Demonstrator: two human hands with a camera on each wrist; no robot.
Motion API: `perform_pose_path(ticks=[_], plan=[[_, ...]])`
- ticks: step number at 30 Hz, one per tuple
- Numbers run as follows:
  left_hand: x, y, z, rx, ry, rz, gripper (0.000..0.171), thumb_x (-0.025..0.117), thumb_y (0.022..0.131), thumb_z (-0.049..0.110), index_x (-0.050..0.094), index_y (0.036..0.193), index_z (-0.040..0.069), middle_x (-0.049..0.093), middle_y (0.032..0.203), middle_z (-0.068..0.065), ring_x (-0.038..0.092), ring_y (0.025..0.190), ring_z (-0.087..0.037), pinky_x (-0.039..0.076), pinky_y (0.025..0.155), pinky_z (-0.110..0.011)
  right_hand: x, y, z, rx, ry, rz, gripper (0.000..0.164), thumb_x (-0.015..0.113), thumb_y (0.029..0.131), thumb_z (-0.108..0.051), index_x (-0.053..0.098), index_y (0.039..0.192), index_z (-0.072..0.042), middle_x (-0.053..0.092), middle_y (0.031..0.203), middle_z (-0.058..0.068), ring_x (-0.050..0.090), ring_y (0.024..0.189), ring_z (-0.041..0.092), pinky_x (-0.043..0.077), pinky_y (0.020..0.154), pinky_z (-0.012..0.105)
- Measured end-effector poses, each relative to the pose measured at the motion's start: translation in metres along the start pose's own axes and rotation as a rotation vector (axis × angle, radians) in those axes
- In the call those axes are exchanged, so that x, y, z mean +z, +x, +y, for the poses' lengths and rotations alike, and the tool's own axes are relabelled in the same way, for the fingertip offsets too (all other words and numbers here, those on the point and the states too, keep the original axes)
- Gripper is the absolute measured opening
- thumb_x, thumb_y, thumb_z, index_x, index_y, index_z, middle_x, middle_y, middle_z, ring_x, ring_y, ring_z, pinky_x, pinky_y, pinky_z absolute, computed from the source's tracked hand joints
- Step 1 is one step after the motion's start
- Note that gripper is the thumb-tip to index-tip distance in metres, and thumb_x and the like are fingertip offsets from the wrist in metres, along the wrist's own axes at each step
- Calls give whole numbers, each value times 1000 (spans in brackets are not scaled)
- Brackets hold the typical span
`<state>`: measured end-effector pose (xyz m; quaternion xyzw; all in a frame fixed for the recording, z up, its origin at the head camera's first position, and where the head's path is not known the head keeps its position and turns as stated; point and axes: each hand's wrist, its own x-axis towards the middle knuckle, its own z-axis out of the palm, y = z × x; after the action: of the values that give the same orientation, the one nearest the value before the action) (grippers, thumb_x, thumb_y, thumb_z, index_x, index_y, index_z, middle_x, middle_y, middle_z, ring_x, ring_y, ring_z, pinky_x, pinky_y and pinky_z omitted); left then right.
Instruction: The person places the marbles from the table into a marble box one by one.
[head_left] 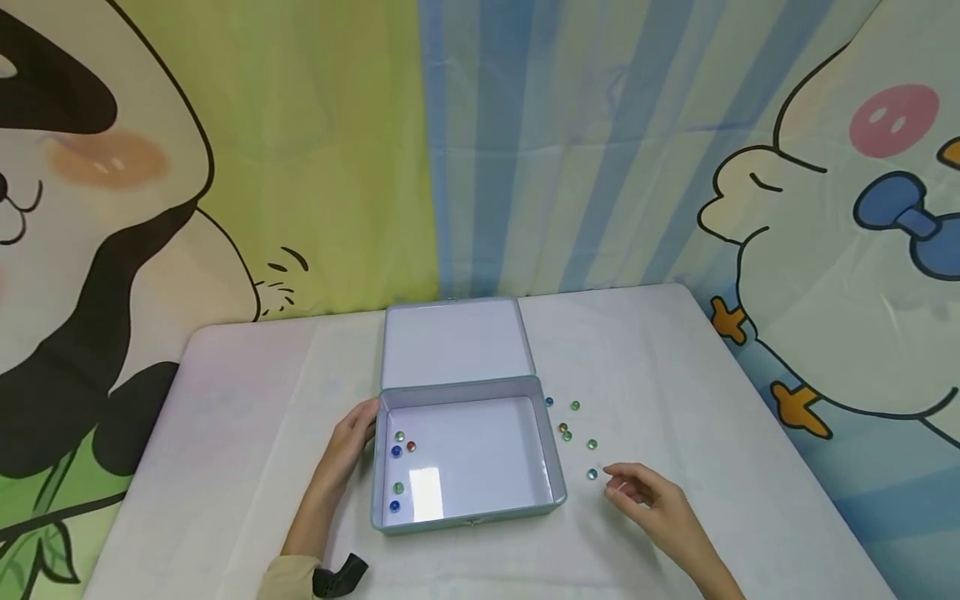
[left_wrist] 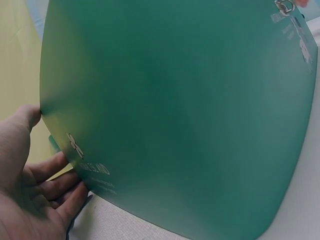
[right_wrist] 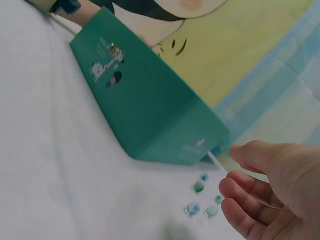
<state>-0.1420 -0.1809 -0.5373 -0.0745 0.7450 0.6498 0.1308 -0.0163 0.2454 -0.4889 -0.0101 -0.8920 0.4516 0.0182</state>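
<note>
A green tin box (head_left: 468, 519) lies with its lid (head_left: 457, 346) laid back on the table. My left hand (head_left: 348, 442) holds the box at its left wall; in the left wrist view, thumb and fingers (left_wrist: 52, 190) meet its edges. Inside, along the left, sit several glass marbles, including a red one (head_left: 411, 447) and a blue one (head_left: 394, 506). Several more marbles lie right of the box, among them a green one (head_left: 592, 444). Beside the nearest, a teal marble (head_left: 592, 474), hovers my right hand (head_left: 656, 508), fingers loosely bent, with nothing visible between them.
A white cloth covers the table (head_left: 712, 433). A printed curtain (head_left: 337, 167) with cartoon animals hangs behind and around it. A black strap (head_left: 340, 577) is at the left sleeve.
</note>
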Motion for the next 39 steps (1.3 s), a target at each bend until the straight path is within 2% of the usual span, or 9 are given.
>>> perform_pose_path(ticks=[5, 13, 19, 24, 28, 36, 39], plan=[[0, -1, 1, 0, 8, -6, 66, 44, 98, 56, 47, 140, 6, 42, 150, -16, 41, 140, -34, 29, 120, -50, 2, -1, 17, -13, -3, 53, 23, 73, 85, -9, 69, 107, -10, 71, 90, -1, 61, 75, -1, 55, 64, 18], [0, -1, 0, 11, -5, -18, 64, 44, 99, 54, 47, 140, 5, 43, 150, -15, 42, 139, -33, 29, 120, -49, 4, 28, 37, -87, -82, 133, 20, 72, 85, -7, 69, 105, -11, 72, 97, 3, 61, 79, -4, 56, 67, 17], [0, -1, 0, 8, -2, -5, 64, 43, 99, 53, 48, 140, 4, 44, 149, -16, 44, 137, -33, 31, 119, -47, 16, 52, 37, -94, -150, 116, 23, 74, 81, -1, 70, 103, -7, 68, 90, 3, 56, 76, -3, 54, 67, 17], [0, 1, 0, 13, -7, -6, 63, 43, 100, 52, 47, 140, 3, 44, 149, -16, 45, 137, -34, 31, 119, -47, 27, 67, 36, -62, -214, 70, 17, 75, 81, -4, 72, 97, -7, 62, 84, 1, 49, 71, 0, 47, 61, 15], [-1, 0, 0, 6, -4, -10, 65, 44, 99, 54, 46, 141, 4, 42, 150, -16, 43, 138, -34, 30, 120, -49, 32, 71, 35, -47, -229, 61, 12, 75, 81, -5, 73, 93, -7, 60, 81, 1, 48, 69, 3, 45, 59, 16], [0, 0, 0, 3, -3, -10, 66, 43, 98, 55, 46, 141, 5, 43, 149, -16, 42, 139, -35, 29, 120, -50, 35, 69, 40, -63, -215, 94, 13, 75, 80, -6, 72, 93, -6, 57, 79, 0, 46, 68, 1, 44, 57, 15], [1, 0, 0, 2, -8, -7, 66, 44, 98, 55, 47, 140, 5, 44, 149, -16, 43, 138, -34, 30, 119, -50, 34, 67, 43, -39, -192, 101, 13, 75, 81, -7, 72, 94, -7, 58, 81, 1, 47, 69, 2, 44, 58, 15]])
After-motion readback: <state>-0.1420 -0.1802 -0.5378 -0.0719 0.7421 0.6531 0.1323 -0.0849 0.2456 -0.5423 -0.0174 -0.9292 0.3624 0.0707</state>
